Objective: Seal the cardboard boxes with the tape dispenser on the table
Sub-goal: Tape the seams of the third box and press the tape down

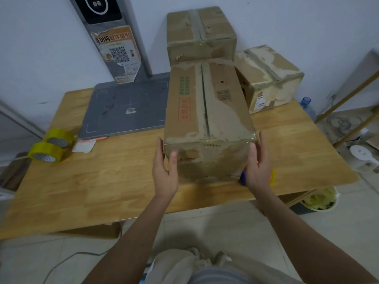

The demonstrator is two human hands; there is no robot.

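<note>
The cardboard box (208, 124) stands on the counter (114, 181) between both hands: left hand (165, 171) and right hand (257, 167) press its sides with straight fingers, grip released.

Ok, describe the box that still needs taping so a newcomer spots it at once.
On the wooden table, three cardboard boxes sit toward the right and back. Pick the long box nearest the front edge, with the left hand and right hand on its near corners. Unlike the two behind, its top seam gapes dark, untaped.

Worn untaped cardboard box (207, 111) on table (102, 185)
</note>
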